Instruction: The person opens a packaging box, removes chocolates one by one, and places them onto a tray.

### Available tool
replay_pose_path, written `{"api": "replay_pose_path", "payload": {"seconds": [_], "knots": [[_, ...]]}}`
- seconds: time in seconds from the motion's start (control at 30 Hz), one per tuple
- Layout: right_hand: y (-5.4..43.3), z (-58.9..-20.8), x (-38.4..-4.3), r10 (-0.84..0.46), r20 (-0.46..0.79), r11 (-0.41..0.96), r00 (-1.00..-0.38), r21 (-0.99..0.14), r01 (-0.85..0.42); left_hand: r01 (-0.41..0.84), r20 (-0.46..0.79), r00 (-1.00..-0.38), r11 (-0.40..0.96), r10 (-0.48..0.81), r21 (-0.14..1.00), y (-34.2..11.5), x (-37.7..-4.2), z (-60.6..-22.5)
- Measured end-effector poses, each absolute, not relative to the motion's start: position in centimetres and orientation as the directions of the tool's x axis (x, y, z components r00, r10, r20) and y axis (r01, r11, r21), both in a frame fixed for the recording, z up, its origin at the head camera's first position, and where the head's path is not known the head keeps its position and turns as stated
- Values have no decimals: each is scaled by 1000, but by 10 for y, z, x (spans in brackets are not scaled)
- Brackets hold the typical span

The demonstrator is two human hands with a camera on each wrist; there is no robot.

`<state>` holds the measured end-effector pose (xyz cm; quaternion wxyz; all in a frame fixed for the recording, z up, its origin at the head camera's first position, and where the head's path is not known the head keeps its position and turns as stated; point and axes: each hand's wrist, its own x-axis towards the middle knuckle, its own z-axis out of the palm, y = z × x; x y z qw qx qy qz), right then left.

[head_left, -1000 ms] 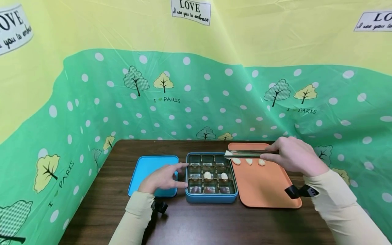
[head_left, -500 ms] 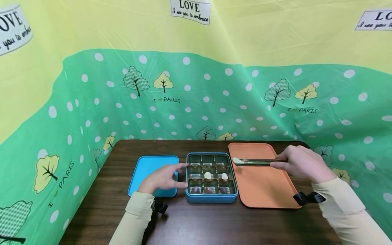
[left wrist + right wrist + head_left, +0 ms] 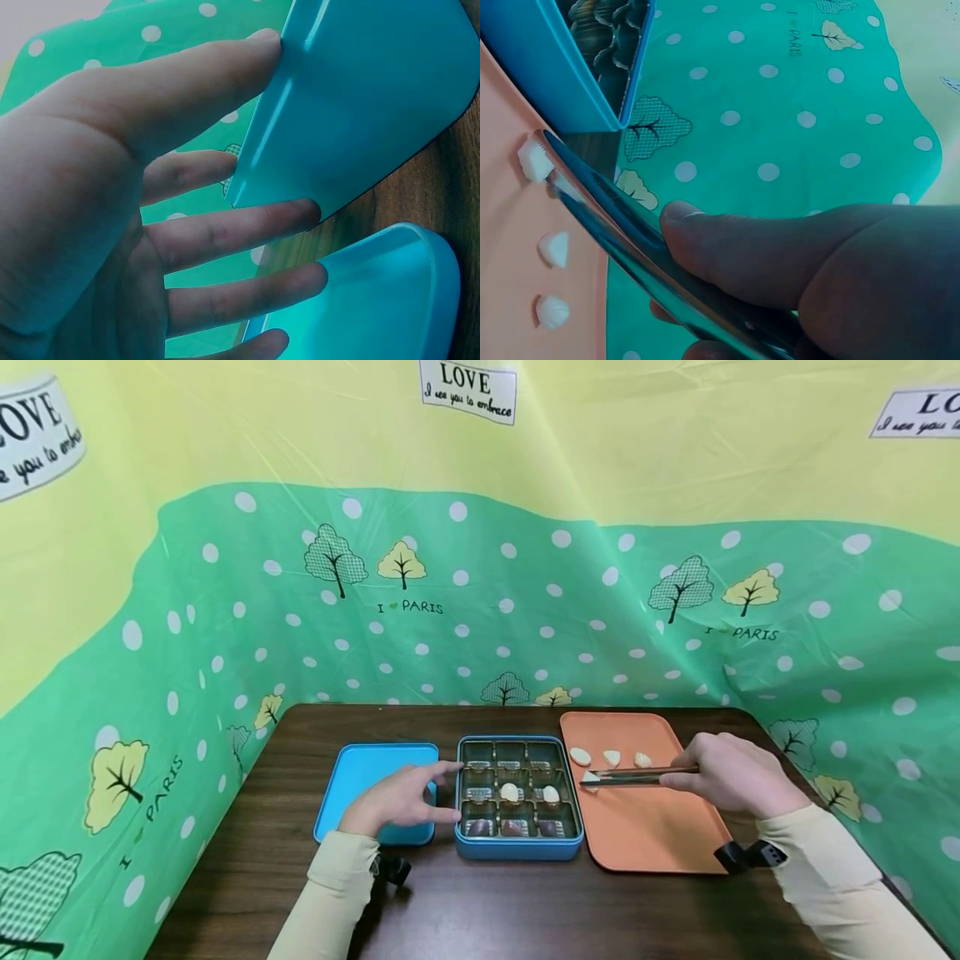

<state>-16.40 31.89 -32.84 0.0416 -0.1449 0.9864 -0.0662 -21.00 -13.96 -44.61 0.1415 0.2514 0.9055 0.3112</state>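
My left hand [image 3: 397,795] has its fingers spread and nearly straight, with thumb and fingertips touching the left side of a blue box [image 3: 517,847]. The box's insert has several compartments. White pieces sit in the middle row, in the centre [image 3: 509,792] and right [image 3: 551,794] compartments; dark pieces show in the front row. My right hand [image 3: 738,774] grips metal tongs [image 3: 637,776] low over the left part of an orange tray [image 3: 652,835]. A small white piece [image 3: 590,781] is at the tong tips; whether they clamp it firmly, I cannot tell.
Behind the tongs, three white pieces lie in a row on the tray: an oval one [image 3: 580,757] and two shell-shaped ones [image 3: 611,758] [image 3: 642,760]. A blue lid [image 3: 375,768] lies left of the box, partly under my left hand. A patterned cloth [image 3: 480,652] hangs behind the table.
My right hand has brought the tongs and the white piece from the box's back right corner over to the tray, then nearer to me. The left hand has stayed still.
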Motion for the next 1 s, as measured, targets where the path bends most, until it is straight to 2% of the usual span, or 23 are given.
{"api": "replay_pose_path", "payload": {"seconds": [0.43, 0.8, 1.0], "knots": [[318, -329, -163, -269, -74, 956, -960, -147, -256, 371, -99, -831, 679, 547, 634, -141, -211, -448], [319, -311, -160, -234, -59, 958, -970, -181, -220, 363, -98, -833, 672, 544, 645, -140, -211, -448], [309, -302, -155, -266, -16, 949, -964, -183, -259, 361, -100, -832, 669, 546, 649, -140, -211, -448]]}}
